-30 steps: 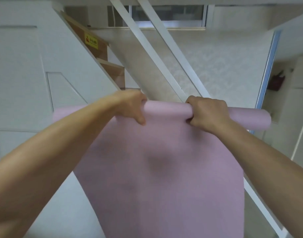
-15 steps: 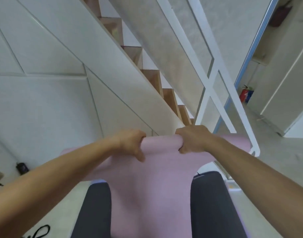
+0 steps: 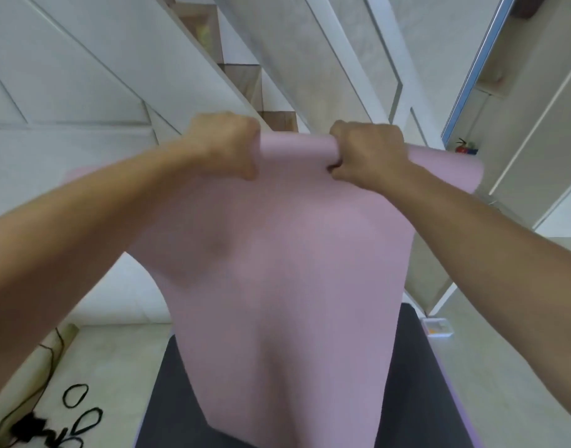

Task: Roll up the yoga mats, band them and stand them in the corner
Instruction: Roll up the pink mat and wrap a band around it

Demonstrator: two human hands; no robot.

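While both fists clamped the curled top edge of a pink yoga mat, the left hand and right hand held it up before a white staircase, its length hanging onto a dark mat on the floor. Rolling looked barely begun; black bands lay unused at the floor's lower left, and no mat stood in a corner.

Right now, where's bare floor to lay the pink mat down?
Bare floor lies between the dark mat and the wall, beyond the black bands. Another patch sits right of the dark mat, nearer than the small tray. Crowded: bottom left, with the bands and a cable. Both hands, left hand and right hand, grip the pink mat.
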